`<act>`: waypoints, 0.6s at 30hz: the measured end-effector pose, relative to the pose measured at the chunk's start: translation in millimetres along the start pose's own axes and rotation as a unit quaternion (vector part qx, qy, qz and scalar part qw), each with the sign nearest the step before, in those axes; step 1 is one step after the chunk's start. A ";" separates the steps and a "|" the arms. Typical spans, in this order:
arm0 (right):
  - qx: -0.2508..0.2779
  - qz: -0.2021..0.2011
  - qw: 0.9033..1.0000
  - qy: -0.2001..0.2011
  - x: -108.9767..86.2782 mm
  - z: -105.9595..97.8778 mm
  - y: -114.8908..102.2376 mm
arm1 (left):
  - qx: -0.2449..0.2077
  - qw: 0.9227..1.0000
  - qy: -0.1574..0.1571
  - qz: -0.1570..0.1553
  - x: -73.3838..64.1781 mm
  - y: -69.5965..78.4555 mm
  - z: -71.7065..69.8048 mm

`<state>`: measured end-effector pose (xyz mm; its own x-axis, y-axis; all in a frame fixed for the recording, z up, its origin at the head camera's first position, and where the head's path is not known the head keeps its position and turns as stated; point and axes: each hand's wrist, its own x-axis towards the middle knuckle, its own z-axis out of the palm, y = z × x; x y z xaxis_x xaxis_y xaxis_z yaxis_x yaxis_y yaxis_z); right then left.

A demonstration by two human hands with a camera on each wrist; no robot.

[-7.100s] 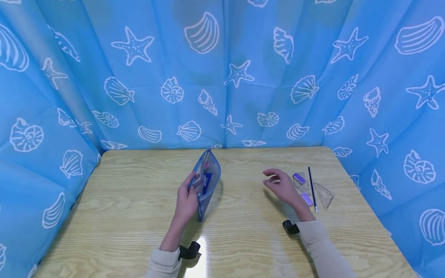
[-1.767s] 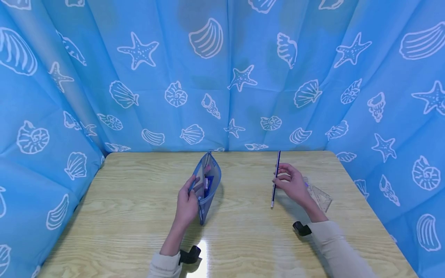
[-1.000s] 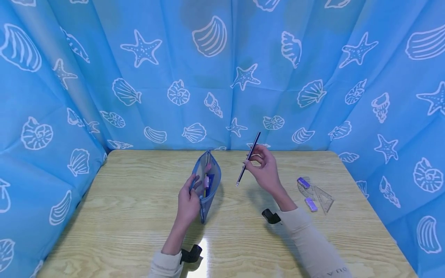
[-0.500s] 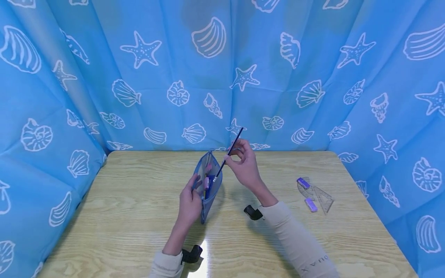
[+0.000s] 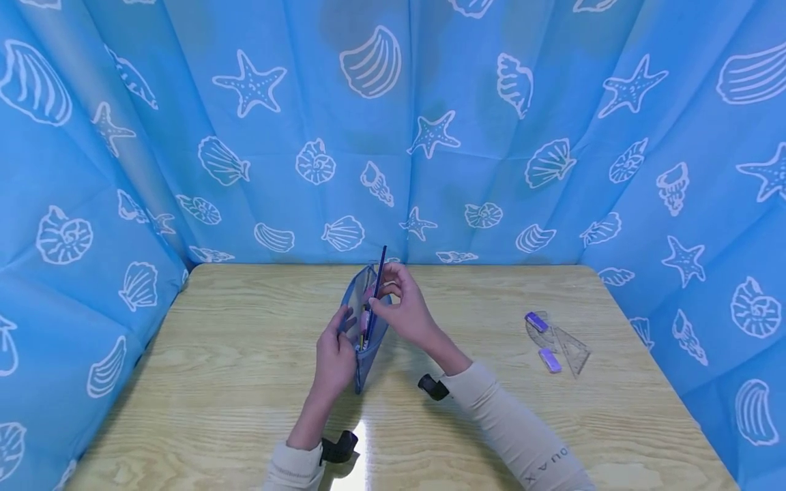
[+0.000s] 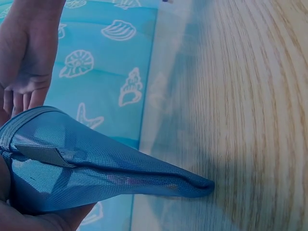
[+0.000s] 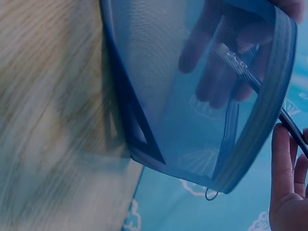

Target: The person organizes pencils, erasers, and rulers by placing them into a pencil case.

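One pencil partly inside a mesh pouch

The left hand grips the left edge of the blue pouch, its mouth open. The right hand pinches the pencil between thumb and fingers, pale end down inside. Well to the right on the counter lie two purple erasers, a protractor and a set square.

A shell-print curtain makes this wooden table a booth.
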<state>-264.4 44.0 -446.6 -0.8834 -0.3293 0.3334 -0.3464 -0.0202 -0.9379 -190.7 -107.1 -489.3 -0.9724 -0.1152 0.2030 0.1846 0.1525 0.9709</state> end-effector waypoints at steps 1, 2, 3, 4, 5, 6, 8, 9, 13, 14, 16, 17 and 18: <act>-0.004 0.003 1.000 -0.004 -0.3 0.8 0.7 | -0.002 1.000 -0.001 0.001 0.4 0.0 -0.2; -0.009 0.006 1.000 -0.008 -0.6 1.5 1.6 | -0.003 1.000 -0.001 0.002 0.7 -0.7 -0.4; -0.015 0.004 1.000 -0.012 -0.9 2.1 2.5 | -0.003 1.000 -0.002 0.003 0.9 -0.8 -0.6; -0.023 0.003 1.000 -0.015 -1.0 3.0 3.8 | -0.003 1.000 -0.003 0.002 0.9 -1.1 -1.0; -0.030 0.003 0.999 -0.018 -1.3 3.8 4.7 | -0.003 1.000 -0.003 0.000 1.2 -1.4 -1.2; -0.038 0.001 0.999 -0.020 -1.6 4.4 5.3 | -0.002 1.000 -0.003 0.001 1.2 -1.7 -1.8; -0.051 -0.005 0.998 -0.024 -1.4 6.1 7.4 | -0.002 1.000 -0.005 0.002 1.6 -2.1 -2.7; -0.056 -0.009 0.998 -0.025 -1.3 6.9 7.9 | -0.002 1.000 -0.005 0.000 1.8 -1.7 -3.3; -0.067 -0.008 0.997 -0.024 -2.7 9.1 7.2 | -0.002 1.000 -0.005 -0.001 2.1 -1.2 -4.4; -0.070 -0.007 0.997 -0.023 -3.0 9.5 6.8 | -0.001 1.000 -0.006 -0.003 2.0 -0.9 -4.5; -0.074 -0.001 0.997 -0.022 -3.7 10.3 5.9 | 0.000 1.000 -0.006 -0.006 2.1 -0.3 -4.9; -0.075 0.001 0.997 -0.021 -3.9 10.9 5.5 | 0.003 1.000 -0.006 -0.002 2.2 -0.4 -5.2; -0.075 0.004 0.997 -0.022 -3.9 11.4 5.1 | 0.002 1.000 -0.005 0.000 2.4 -0.3 -5.5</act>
<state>-259.1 34.4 -453.9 -0.8732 -0.3695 0.3178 -0.3849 0.1231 -0.9147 -192.4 -112.7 -488.4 -0.9741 -0.1047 0.2006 0.1831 0.1567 0.9705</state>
